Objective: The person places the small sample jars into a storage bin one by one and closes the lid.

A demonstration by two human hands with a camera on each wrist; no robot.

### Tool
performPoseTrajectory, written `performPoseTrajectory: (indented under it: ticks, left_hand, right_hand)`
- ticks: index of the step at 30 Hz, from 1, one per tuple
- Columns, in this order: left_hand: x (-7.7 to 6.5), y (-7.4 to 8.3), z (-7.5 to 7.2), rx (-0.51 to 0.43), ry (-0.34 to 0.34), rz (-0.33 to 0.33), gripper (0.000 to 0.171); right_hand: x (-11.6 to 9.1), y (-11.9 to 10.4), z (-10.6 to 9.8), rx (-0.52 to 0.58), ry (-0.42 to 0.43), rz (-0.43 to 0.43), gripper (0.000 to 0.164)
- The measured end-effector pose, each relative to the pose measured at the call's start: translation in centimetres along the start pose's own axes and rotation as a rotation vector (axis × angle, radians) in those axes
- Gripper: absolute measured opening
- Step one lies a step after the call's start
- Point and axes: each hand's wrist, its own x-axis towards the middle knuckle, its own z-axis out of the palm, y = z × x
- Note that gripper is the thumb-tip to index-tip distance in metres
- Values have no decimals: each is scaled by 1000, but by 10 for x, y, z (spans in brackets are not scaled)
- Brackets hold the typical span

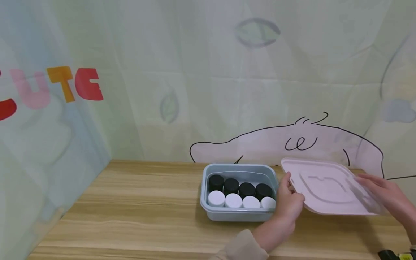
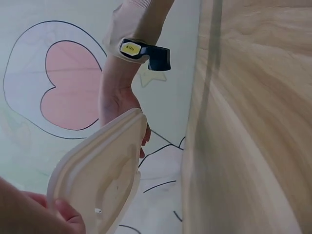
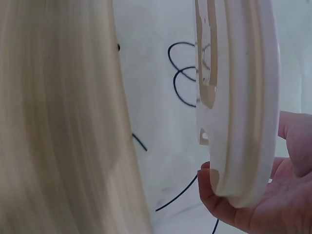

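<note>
A pale pinkish-white plastic lid (image 1: 325,191) is held tilted above the table, right of a light blue plastic box (image 1: 238,216). My left hand (image 1: 286,207) pinches the lid's left edge close to the box's right front corner, its thumb on the near side. At the opposite edge my right hand (image 1: 385,191) grips the lid; in the right wrist view its fingers (image 3: 217,204) curl round the rim. Inside the uncovered box stand a back row of black-capped containers (image 1: 231,186) and a front row of white-capped ones (image 1: 233,200). Their lower parts are hidden.
Under the box lies a wood-grain table (image 1: 146,206). A printed cloth (image 1: 201,72) hangs behind it and along the left side. The black wrist strap (image 2: 158,57) of the right arm shows in the left wrist view.
</note>
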Motion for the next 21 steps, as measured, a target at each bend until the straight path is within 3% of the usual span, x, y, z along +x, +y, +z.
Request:
performPoseTrajectory:
  ticks: [4, 14, 21]
  left_hand:
    - [1, 13, -19, -12, -29, 16, 70]
    - [8, 48, -66, 107, -119, 2, 62]
    - [13, 73, -103, 137, -155, 3, 58]
  right_hand:
    - [-3, -17, 3, 11, -33, -49, 72]
    - [-8, -56, 16, 54, -100, -105, 69]
    - [-13, -86, 27, 83, -131, -148, 66]
